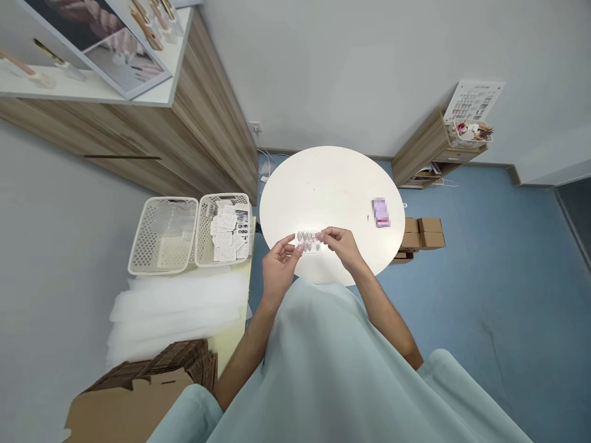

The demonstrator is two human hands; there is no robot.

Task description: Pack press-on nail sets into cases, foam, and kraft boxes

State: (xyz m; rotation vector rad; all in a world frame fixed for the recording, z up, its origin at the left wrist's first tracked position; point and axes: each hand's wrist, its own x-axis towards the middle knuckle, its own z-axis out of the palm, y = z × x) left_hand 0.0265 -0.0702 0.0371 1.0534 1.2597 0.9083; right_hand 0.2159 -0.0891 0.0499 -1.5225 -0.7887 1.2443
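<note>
A small white card of press-on nails (308, 241), pale pink and silvery in two rows, is held over the near part of the round white table (323, 184). My left hand (280, 263) grips its left edge, thumb on the front and fingers behind. At the card's upper right corner, my right hand (340, 245) is closed, thumb and fingertips pinched there. Whether those fingertips hold the card itself or a single nail is too small to tell. To the right on the tabletop lies a blurred purple packet (381, 212).
Left of me stand two white baskets, one (166, 261) with clear plastic pieces and one (224, 261) with several nail cards. White foam sheets (180, 301) and flattened cardboard boxes (133, 400) lie nearer. Brown cartons (429, 234) sit on the floor beyond the table's right side.
</note>
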